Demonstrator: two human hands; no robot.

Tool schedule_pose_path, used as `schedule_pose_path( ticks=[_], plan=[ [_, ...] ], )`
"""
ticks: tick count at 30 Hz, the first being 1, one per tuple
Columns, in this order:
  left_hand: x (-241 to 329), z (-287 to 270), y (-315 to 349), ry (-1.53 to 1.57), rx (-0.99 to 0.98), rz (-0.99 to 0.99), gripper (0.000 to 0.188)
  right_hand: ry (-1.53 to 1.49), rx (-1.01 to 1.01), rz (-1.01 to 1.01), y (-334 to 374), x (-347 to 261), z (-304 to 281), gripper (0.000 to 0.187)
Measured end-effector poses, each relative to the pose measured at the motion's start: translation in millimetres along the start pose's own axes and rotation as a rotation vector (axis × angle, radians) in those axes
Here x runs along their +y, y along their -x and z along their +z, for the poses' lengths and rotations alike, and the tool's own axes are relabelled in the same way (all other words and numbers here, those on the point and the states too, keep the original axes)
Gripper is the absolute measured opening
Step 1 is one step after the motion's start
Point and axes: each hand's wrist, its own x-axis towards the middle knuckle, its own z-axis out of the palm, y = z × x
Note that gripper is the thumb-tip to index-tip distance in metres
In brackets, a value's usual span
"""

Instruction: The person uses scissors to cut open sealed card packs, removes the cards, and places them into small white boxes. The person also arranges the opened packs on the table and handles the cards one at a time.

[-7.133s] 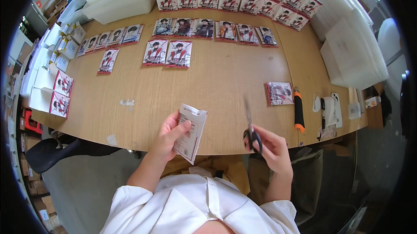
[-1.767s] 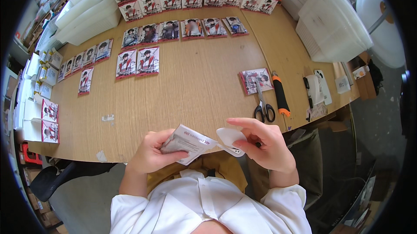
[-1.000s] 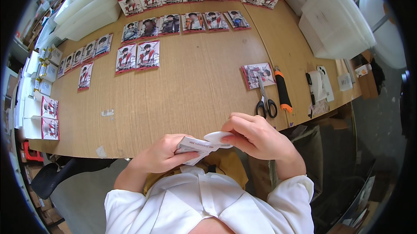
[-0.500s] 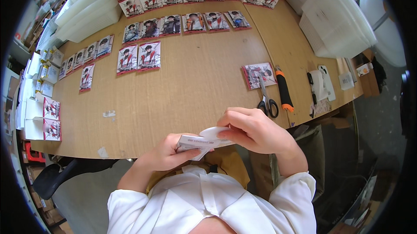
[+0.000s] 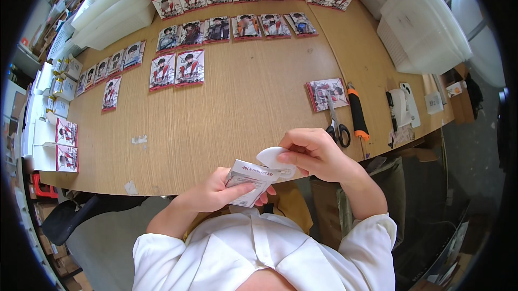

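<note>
Over the table's near edge, my left hand [image 5: 213, 191] is closed round a small flat white packet with grey print [image 5: 251, 177], its thumb across the printed face. Pinched between the thumb and fingers of my right hand [image 5: 313, 153] is a thin white piece with a rounded edge [image 5: 271, 156]. It sits right beside the packet's upper right corner; I cannot tell whether it is joined to the packet. Beyond my right hand lie black-handled scissors [image 5: 338, 132], their blades on a red-edged picture pack [image 5: 319, 92].
An orange-and-black handled tool [image 5: 356, 110] lies right of the scissors. Picture packs stand in rows at the back, with more packs [image 5: 190, 67] laid out on the table [image 5: 232, 113]. White plastic bins [image 5: 426, 26] stand at right and far left. White boxes [image 5: 46, 140] line the left edge.
The packet has tilted, so more of its printed face shows. My right hand has drawn the rounded white piece slightly up and to the right.
</note>
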Motion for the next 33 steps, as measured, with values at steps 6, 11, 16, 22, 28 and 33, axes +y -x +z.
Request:
schedule_pose_path(
  ticks=[6,11,16,22,28,33],
  plan=[
    [-2,6,-5,-0.058,0.016,0.066,0.029,0.066,0.033,-0.07,-2,2,-2,0.013],
    [-6,7,-9,-0.034,0.033,0.076,0.029,0.162,0.046,-0.174,-7,3,-4,0.012],
    [-5,9,-10,-0.035,0.032,0.084,0.029,0.199,0.041,-0.28,-9,2,-6,0.011],
    [-3,11,-10,-0.029,0.04,0.094,0.03,0.219,0.03,-0.23,-8,-10,-9,0.011],
    [1,10,-6,0.023,0.054,0.062,0.032,0.173,0.049,-0.183,-5,-13,-9,0.01],
    [5,9,-2,0.013,0.043,0.047,0.033,0.018,0.043,0.007,0,-15,-3,0.012]
  ],
)
